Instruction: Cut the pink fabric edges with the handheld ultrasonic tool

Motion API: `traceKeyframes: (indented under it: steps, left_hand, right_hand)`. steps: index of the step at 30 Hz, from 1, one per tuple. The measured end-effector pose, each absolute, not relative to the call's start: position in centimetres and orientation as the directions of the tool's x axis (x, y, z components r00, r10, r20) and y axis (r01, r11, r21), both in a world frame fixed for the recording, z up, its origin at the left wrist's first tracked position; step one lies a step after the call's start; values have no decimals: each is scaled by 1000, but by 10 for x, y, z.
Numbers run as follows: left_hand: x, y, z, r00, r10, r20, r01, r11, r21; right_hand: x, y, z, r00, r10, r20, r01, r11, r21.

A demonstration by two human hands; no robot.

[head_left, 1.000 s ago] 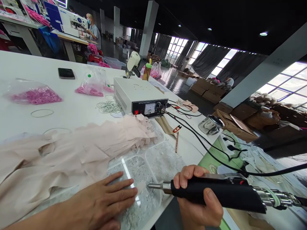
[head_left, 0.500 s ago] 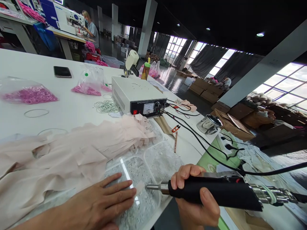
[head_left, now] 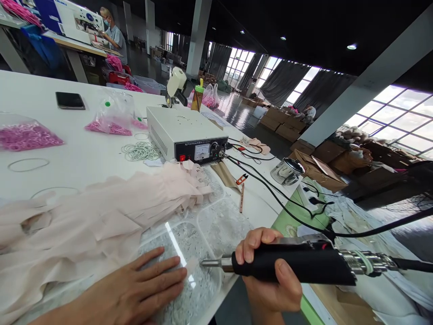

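My left hand [head_left: 145,280] lies flat with its fingers stretched out on a glossy grey marbled mat [head_left: 223,221]. Just past its fingertips is a small pale piece of fabric [head_left: 192,265]. In my right hand [head_left: 270,284] is a black ultrasonic welding handpiece [head_left: 291,262], the fingers wrapped round its grip. Its metal tip points left at the pale piece; whether the two touch I cannot tell. Left of and behind my left hand spreads a heap of pale pink fabric strips [head_left: 101,212].
A generator box [head_left: 189,131] stands behind the mat, its black cable [head_left: 291,212] running to the handpiece. Orange thread snips [head_left: 241,179], a pencil [head_left: 241,197] and a glass mug [head_left: 287,171] lie to the right. Bags of pink rings [head_left: 110,113], rubber bands [head_left: 140,151] and a phone [head_left: 70,100] are at left.
The whole view has shifted, so things on the table appear a little further left. Both hands keep nearly the same pose, the right one still holding the handpiece.
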State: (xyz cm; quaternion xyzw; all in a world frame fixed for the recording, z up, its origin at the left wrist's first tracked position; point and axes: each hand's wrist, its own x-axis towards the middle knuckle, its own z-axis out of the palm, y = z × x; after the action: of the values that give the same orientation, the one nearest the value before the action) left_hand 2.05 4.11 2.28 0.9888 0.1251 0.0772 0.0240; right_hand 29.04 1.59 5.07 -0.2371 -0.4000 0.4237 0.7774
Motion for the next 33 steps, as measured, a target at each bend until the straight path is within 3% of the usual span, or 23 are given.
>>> traceKeyframes:
  steps: [12,22,28,33]
  left_hand:
    - [20,40,23,957,260,127,247,-962,113]
    - [22,40,23,948,300,102,265,-927,264]
    - [22,38,26,940,305,152,266,-936,230]
    - [24,39,30,937,317,148,256,-909,328]
  right_hand:
    - [288,17,52,320,847,425,-454,531,-716]
    - [285,18,51,306,850,429,-435,526,-731]
    - [283,18,52,302,852,427,-412,520,-748]
    - [282,18,53,310,857,412,-397,511,-762]
